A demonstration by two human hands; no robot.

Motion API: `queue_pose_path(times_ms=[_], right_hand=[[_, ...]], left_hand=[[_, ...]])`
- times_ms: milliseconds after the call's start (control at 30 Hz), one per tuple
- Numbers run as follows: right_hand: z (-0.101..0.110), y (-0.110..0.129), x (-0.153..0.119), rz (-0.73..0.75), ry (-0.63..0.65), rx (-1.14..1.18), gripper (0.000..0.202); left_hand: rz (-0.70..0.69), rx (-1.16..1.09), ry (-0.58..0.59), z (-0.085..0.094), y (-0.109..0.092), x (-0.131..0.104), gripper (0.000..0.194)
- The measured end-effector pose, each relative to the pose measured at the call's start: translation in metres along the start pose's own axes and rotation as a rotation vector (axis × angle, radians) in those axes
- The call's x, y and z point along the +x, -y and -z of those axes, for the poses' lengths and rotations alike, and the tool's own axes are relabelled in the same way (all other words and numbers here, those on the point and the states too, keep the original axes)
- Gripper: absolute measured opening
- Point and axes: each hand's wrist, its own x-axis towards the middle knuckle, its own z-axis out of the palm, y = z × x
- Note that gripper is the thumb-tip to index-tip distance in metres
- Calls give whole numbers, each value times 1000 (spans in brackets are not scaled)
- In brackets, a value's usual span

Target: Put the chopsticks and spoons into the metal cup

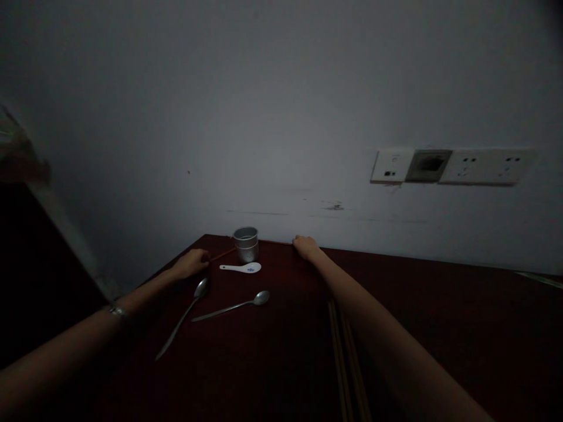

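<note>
My left hand is closed on the near end of a thin reddish-brown chopstick, which slants over the table toward a metal cup. At the table's back edge, my right hand is closed on another thin chopstick that runs left toward the cup. The cup hides where both sticks end. In front of the cup lies a white ceramic spoon with a blue mark in its bowl. Two long-handled metal spoons, one by my left hand and one nearer the middle, lie below it.
Several wooden chopsticks lie lengthwise beside my right forearm on the dark red table. A pale wall rises straight behind the table, with a row of sockets at the right. The light is dim.
</note>
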Motion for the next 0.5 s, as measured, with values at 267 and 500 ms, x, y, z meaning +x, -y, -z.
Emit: queue_pose_path(times_ms=[267, 500], right_hand=[[0, 7, -1, -11, -9, 19, 32], [15, -10, -23, -50, -69, 52, 30]], left_hand=[[-67, 23, 15, -7, 13, 7, 23], [-65, -34, -49, 12, 11, 5, 23]])
